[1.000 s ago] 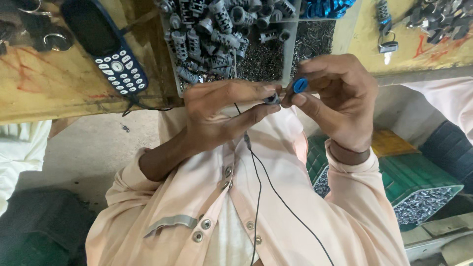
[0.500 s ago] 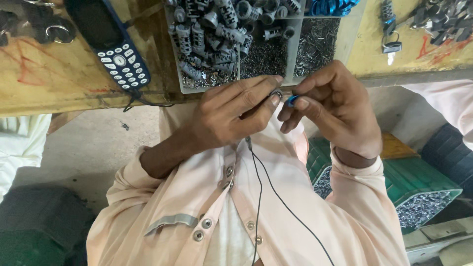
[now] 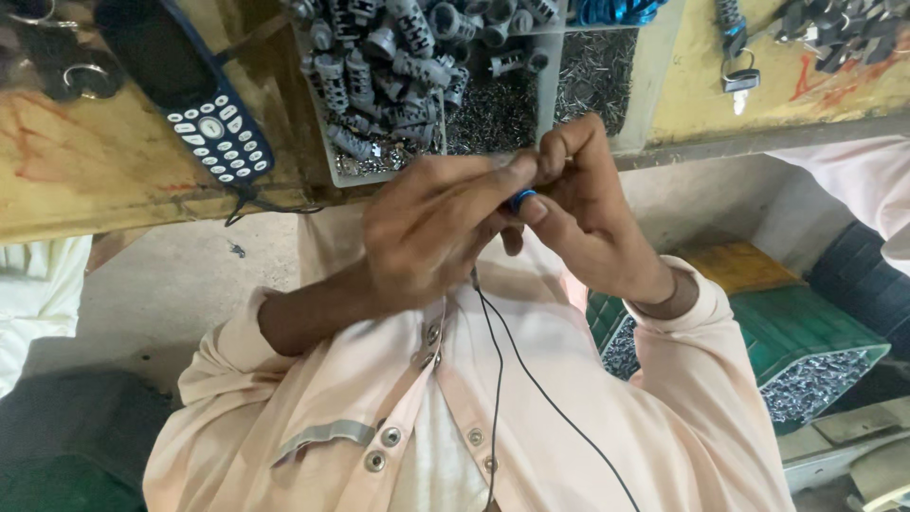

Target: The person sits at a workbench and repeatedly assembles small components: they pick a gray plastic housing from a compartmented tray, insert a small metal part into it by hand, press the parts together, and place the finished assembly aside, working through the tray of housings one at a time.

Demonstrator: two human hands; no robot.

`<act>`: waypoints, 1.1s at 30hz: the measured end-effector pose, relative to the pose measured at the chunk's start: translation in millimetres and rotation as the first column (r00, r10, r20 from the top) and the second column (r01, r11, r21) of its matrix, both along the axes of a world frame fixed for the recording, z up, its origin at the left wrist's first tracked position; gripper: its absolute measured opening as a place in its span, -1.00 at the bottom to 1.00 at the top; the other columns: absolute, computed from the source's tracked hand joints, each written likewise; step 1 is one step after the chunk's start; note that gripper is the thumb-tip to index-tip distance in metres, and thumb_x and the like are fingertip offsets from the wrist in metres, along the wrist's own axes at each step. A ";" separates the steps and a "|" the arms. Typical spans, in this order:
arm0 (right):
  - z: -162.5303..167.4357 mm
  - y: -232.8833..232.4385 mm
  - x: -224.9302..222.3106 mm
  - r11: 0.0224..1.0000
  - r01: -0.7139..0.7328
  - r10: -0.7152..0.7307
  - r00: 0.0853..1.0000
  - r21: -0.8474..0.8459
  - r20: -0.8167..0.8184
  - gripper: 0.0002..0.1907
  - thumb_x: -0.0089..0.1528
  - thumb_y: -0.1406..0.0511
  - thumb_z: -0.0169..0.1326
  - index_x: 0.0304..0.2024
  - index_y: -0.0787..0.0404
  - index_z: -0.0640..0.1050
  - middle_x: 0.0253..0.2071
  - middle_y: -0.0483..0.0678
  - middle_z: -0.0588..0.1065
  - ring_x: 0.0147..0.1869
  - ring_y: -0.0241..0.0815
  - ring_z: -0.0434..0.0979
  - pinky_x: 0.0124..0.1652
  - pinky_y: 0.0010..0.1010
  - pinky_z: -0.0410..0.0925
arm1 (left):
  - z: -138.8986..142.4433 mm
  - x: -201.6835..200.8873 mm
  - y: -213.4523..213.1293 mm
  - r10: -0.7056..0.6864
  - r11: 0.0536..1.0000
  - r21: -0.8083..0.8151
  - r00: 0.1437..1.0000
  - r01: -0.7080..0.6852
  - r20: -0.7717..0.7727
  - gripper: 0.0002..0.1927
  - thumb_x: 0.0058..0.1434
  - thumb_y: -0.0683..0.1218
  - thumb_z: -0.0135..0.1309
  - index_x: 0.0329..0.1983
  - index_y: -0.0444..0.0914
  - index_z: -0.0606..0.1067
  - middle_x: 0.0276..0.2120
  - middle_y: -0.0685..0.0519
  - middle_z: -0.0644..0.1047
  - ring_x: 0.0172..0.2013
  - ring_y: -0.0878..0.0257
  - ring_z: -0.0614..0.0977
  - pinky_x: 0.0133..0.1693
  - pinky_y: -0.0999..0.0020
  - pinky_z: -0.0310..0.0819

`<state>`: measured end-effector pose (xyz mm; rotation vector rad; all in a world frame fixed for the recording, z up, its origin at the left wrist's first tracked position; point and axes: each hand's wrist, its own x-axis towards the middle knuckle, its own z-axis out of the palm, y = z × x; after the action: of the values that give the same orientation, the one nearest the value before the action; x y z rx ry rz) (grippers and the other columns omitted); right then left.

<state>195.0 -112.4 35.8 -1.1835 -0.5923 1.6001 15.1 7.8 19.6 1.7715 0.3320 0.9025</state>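
A small blue ring-shaped part [image 3: 523,198] is pinched between the fingertips of the left hand [image 3: 431,232] and right hand [image 3: 590,213], both closed on it, held in front of the chest just below the bench edge; only a sliver of blue is seen, the rest is hidden by fingers. A worn yellow wooden bench [image 3: 104,171] is seen above, carrying a divided tray [image 3: 540,90] of grey metal fittings and fine metal bits, a dark keypad phone [image 3: 194,95] and keys [image 3: 737,81]. A green crate [image 3: 806,332] of small metal parts is set on the concrete floor to the right, and thin black wires [image 3: 502,360] are run down the pale shirt.
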 end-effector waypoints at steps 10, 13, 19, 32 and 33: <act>-4.2 -43.7 124.7 0.985 -0.078 0.158 0.025 -0.155 0.987 -0.69 0.43 0.51 0.19 0.16 0.30 0.40 0.07 0.14 0.54 -0.06 -0.08 0.63 -0.18 -0.38 0.47 | -3.5 4.2 0.0 0.088 0.996 0.028 0.996 -0.088 0.007 -0.63 0.22 -0.17 0.39 0.06 -0.24 0.56 -0.06 0.05 0.63 -0.03 0.16 0.61 -0.01 0.27 0.60; -36.5 -78.4 153.2 0.996 -0.025 0.083 0.093 -0.081 0.992 -0.70 0.45 0.55 0.14 0.13 0.29 0.35 -0.01 0.07 0.55 -0.12 -0.14 0.62 -0.16 -0.42 0.46 | -3.3 7.1 5.1 0.067 0.998 -0.023 0.995 -0.065 0.071 -0.66 0.28 -0.20 0.35 0.08 -0.27 0.53 -0.02 0.01 0.62 0.01 0.14 0.66 -0.01 0.31 0.65; 11.7 -22.3 97.3 0.873 0.449 -0.477 0.701 0.192 0.530 -0.66 0.43 0.48 0.09 0.21 0.38 0.32 -0.18 0.07 0.50 -0.47 -0.27 0.48 -0.42 -0.47 0.36 | -4.2 8.0 0.0 -0.009 0.999 0.036 0.999 0.007 0.049 -0.67 0.33 -0.23 0.34 0.09 -0.34 0.52 -0.04 -0.03 0.62 -0.03 0.14 0.69 -0.02 0.30 0.68; 9.5 -21.2 16.6 0.874 -0.326 -0.091 0.620 0.361 0.780 0.03 0.13 0.47 0.44 0.52 -0.03 0.18 0.11 0.16 0.36 -0.01 -0.10 0.53 -0.09 -0.36 0.48 | -8.3 0.7 -15.6 0.083 0.992 -0.095 0.995 -0.088 -0.056 -0.62 0.25 -0.33 0.35 0.08 -0.41 0.49 -0.11 -0.11 0.58 -0.12 0.07 0.65 -0.17 0.26 0.58; 13.9 -17.4 14.2 0.863 -0.356 -0.082 0.601 0.358 0.795 0.05 0.15 0.47 0.44 0.54 -0.04 0.16 0.13 0.14 0.37 0.06 -0.09 0.52 -0.07 -0.37 0.48 | -9.8 -0.4 -15.3 0.068 0.998 -0.012 0.997 -0.069 -0.041 -0.62 0.26 -0.34 0.34 0.09 -0.43 0.47 -0.10 -0.13 0.57 -0.10 0.03 0.64 -0.14 0.21 0.59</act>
<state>209.2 -129.8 49.7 -1.4376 -1.6184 0.8453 14.7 -7.5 9.8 1.7771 0.4265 0.9113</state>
